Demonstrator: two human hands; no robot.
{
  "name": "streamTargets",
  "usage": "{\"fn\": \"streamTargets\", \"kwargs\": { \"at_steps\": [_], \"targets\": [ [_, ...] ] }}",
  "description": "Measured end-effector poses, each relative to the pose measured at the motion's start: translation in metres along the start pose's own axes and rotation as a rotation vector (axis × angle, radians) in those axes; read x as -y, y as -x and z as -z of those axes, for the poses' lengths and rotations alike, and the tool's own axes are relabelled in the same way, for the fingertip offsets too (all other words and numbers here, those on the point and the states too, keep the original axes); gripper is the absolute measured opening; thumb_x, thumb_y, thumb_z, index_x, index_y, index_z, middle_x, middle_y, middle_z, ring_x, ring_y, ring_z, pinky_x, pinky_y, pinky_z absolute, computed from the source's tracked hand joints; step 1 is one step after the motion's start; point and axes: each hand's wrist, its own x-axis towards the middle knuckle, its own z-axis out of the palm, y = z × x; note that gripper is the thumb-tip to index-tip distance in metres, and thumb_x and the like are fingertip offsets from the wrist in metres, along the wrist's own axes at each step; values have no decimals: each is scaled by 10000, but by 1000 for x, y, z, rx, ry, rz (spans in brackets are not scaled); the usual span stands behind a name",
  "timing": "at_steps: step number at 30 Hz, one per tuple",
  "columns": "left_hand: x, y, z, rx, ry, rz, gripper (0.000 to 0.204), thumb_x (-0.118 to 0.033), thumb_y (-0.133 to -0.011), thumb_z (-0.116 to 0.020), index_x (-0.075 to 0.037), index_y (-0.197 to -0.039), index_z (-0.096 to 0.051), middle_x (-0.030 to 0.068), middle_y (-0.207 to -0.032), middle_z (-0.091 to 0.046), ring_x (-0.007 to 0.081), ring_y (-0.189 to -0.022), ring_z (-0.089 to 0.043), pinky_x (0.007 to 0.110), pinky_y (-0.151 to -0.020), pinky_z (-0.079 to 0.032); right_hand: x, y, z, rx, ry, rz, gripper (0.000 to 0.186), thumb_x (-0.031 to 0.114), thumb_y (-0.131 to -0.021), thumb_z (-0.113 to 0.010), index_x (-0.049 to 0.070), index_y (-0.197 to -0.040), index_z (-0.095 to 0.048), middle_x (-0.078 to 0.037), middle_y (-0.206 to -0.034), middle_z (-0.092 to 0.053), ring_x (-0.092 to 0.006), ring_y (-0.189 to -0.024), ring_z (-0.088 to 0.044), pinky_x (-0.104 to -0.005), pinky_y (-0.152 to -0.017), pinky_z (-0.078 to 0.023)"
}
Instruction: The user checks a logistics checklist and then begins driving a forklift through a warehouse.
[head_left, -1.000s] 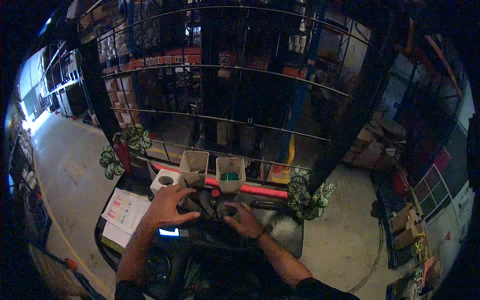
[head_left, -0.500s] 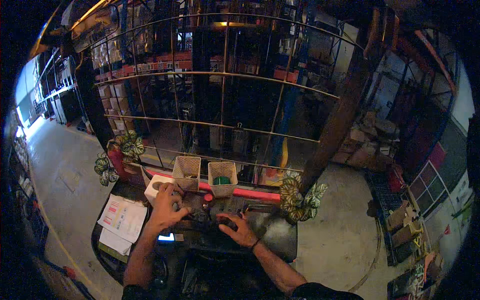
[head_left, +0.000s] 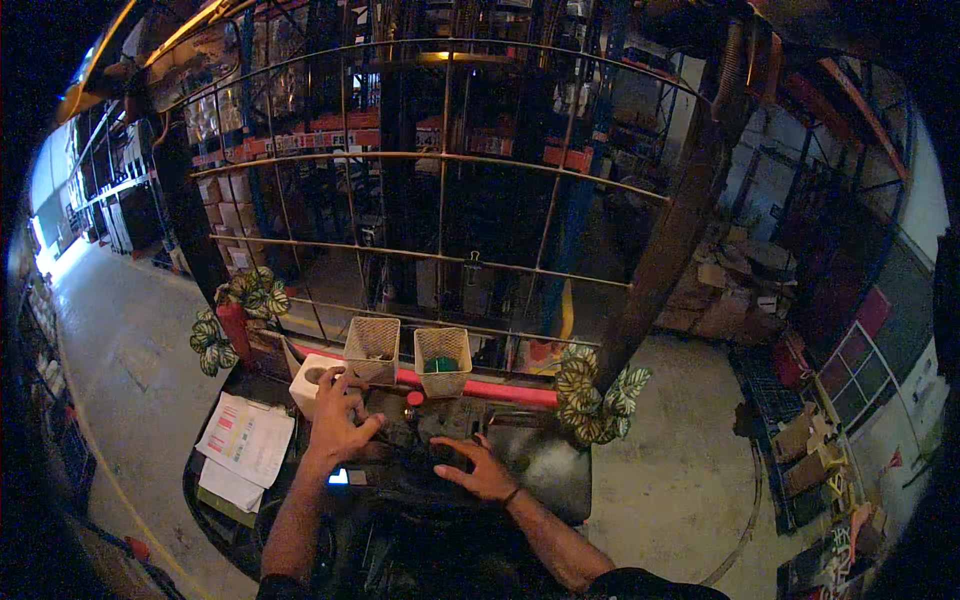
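Note:
My left hand (head_left: 342, 422) arches over the dark console, its fingers bent and its thumb held out to the right. What lies under its fingers is too dark to make out. A white box with a round hole in its top (head_left: 318, 378) stands right beside these fingers. My right hand (head_left: 482, 470), with a dark band at the wrist, curves around a dark control knob (head_left: 448, 455); the thumb is on the near side. Between the hands and slightly farther off is a red round button (head_left: 414, 398). A small lit screen (head_left: 339, 477) glows near my left wrist.
Two mesh baskets (head_left: 372, 350) stand behind the console, the right one (head_left: 442, 362) with something green inside. Printed papers (head_left: 245, 440) lie at the left. Leafy plants (head_left: 590, 395) flank the console. A wire grid (head_left: 445, 157) rises ahead, with racks beyond. Cartons (head_left: 715, 290) are piled at right.
My left hand has shifted slightly right and nearer to me. My right hand stays at the dark knob with a slight shift. The view has tilted a little.

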Motion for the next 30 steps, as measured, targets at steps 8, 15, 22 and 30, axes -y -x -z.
{"fn": "streamTargets", "kwargs": {
  "at_steps": [8,15,22,30],
  "targets": [
    [-2,13,-1,-11,-121,-21,609,-408,-801,-821,-62,-1276,-661,215,-1559,-473,478,-1508,-329,608,-1233,-282,-2,2,4,45,-34,21,685,602,-963,-701,240,-1530,-568,-98,-1512,-625,-321,-1454,-515,-597,-1294,-167],
    [22,128,-29,-246,-117,292,724,-333,-887,-750,-43,-1508,-517,269,-1675,-316,492,-1547,-283,618,-1268,-205,3,14,7,57,-9,31,664,502,-965,-752,220,-1536,-563,-149,-1450,-651,-341,-1353,-584,-520,-1172,-411],
    [58,289,-39,123,-706,780,642,-406,-983,-653,-68,-1517,-545,267,-1693,-286,486,-1572,-225,776,-1224,-88,11,16,6,90,-101,40,630,405,-949,-789,199,-1511,-592,-147,-1409,-680,-333,-1290,-624,-481,-1128,-458],
    [38,374,19,222,-597,869,667,-157,-869,-651,-60,-1519,-537,226,-1650,-399,423,-1562,-314,657,-1278,-174,11,19,7,27,-22,104,628,392,-942,-786,178,-1502,-597,-114,-1355,-698,-271,-1273,-616,-476,-1229,-310]
  ]
}}
